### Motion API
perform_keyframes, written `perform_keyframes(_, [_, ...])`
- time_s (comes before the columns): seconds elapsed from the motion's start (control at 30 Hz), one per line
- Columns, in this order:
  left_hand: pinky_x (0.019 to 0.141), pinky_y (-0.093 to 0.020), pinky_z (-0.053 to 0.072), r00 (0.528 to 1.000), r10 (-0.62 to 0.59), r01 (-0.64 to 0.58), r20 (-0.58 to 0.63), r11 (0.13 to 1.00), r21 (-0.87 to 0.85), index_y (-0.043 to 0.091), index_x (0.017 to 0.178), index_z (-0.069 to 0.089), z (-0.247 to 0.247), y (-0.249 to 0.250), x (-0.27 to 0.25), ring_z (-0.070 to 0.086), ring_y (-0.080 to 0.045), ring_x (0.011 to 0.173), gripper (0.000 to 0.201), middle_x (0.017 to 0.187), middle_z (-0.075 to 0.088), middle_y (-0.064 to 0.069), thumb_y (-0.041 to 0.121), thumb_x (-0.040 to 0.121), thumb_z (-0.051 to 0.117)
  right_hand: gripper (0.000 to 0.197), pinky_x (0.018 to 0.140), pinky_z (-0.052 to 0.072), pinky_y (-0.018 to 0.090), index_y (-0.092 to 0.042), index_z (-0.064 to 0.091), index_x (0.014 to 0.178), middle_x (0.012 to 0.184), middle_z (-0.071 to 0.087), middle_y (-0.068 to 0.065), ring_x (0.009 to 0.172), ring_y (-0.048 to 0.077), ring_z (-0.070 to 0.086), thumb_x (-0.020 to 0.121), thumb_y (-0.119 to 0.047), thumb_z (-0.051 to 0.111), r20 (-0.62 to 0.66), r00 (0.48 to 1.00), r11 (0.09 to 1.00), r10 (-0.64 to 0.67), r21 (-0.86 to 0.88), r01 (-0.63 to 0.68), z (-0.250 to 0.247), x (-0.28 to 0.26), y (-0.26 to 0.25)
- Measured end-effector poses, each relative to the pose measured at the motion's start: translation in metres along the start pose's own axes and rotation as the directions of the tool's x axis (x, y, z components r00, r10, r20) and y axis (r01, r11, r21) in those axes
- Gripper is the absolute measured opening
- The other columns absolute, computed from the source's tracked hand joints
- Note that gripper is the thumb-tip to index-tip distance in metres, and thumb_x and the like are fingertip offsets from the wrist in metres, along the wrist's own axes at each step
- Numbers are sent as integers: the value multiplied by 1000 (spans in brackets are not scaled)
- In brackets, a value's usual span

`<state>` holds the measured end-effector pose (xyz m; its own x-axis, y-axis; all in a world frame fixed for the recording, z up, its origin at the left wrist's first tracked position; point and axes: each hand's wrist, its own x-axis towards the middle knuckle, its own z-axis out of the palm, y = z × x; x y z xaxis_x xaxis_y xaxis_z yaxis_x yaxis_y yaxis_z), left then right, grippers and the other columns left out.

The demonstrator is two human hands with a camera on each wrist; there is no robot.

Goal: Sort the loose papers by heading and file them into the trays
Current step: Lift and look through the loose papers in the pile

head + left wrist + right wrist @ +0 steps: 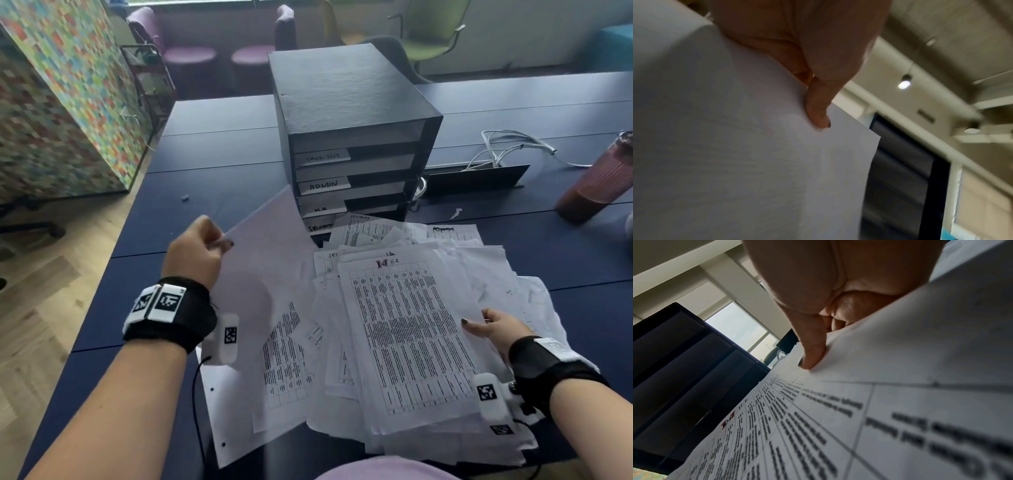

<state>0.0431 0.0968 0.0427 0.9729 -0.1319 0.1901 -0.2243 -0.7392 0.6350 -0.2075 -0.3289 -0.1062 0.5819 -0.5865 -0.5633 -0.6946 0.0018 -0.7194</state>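
Observation:
A black stack of trays (352,137) stands mid-table, its slots labelled, among them ADMIN (323,185) and H.R. A messy pile of printed sheets (428,308) lies in front of it. My left hand (202,250) pinches the upper left edge of a blank-backed sheet (270,274) and holds it tilted up off the table; the left wrist view shows the thumb pressed on this sheet (756,162). My right hand (493,329) pinches the right edge of the top sheet headed H.R (404,325), thumb on the sheet's (859,426) printed side.
The dark blue table (222,154) carries a brown ribbed tumbler (599,178) at the right, white cables (507,147) and a black cable flap (476,178) behind the papers. A colourful partition (61,96) stands left; chairs (431,34) line the far side.

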Motion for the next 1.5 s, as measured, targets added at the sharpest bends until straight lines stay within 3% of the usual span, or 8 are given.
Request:
perform_keyframes(0.17, [69,-28,46,977,142,-202,-161,868,-453,31,67,55,-21,57,-12,59,-14,69,24,70,64,7,21,78,73,24,90,50,54,-10,67,95,88,71,13,89,36,67,75,-19,77,-66,997,1000,-25,-21,24,9,-16,-18])
perform_keyframes(0.4, [107,-26,38,836,517,-407,184,808,-425,21,71,70,45,65,-57,49,-6,125,19,117,64,8,4,72,77,45,73,42,23,1,62,101,91,62,13,99,27,56,64,-15,82,-76,997,999,-32,0,32,17,-41,-40])
perform_keyframes(0.6, [106,-24,30,866,194,-96,460,969,-228,38,65,62,92,18,-86,28,-15,139,42,151,30,0,-1,75,72,44,61,27,21,13,49,125,130,53,28,119,36,52,88,-7,62,-106,994,994,-37,-106,26,18,-50,-48])
perform_keyframes(0.73, [82,-8,44,847,28,135,530,954,-266,29,66,68,92,14,-90,56,-11,104,43,109,63,3,-10,81,58,44,70,30,21,13,48,126,130,52,28,119,36,52,88,-5,62,-108,994,995,-27,-99,16,18,-49,-47])
perform_keyframes(0.9, [78,-41,56,750,-172,490,639,794,-360,12,94,72,89,20,-92,68,-26,79,44,97,73,-14,-11,86,35,42,62,34,20,13,49,126,127,54,27,117,35,53,89,-5,61,-109,993,998,-36,-49,30,18,-49,-47])
perform_keyframes(1.03, [74,-39,59,717,-135,402,684,881,-248,30,113,67,95,17,-97,69,-23,68,34,88,73,-4,8,91,53,42,80,39,29,12,49,125,115,59,19,97,23,59,88,0,61,-101,995,999,-27,43,31,15,-34,-35])
perform_keyframes(1.17, [64,-33,59,746,-111,366,657,892,-265,29,119,64,97,20,-99,69,-22,65,40,101,68,9,8,86,67,30,61,53,30,3,56,115,74,66,6,51,12,64,86,4,59,-70,997,987,13,163,-2,9,-20,-26])
perform_keyframes(1.5, [76,-43,58,852,-422,508,310,810,-293,35,93,73,80,-36,-62,62,-30,67,42,82,72,-6,-1,81,55,20,44,56,35,-15,57,91,59,70,1,48,15,66,93,1,44,-121,993,841,10,538,57,-48,-34,-44])
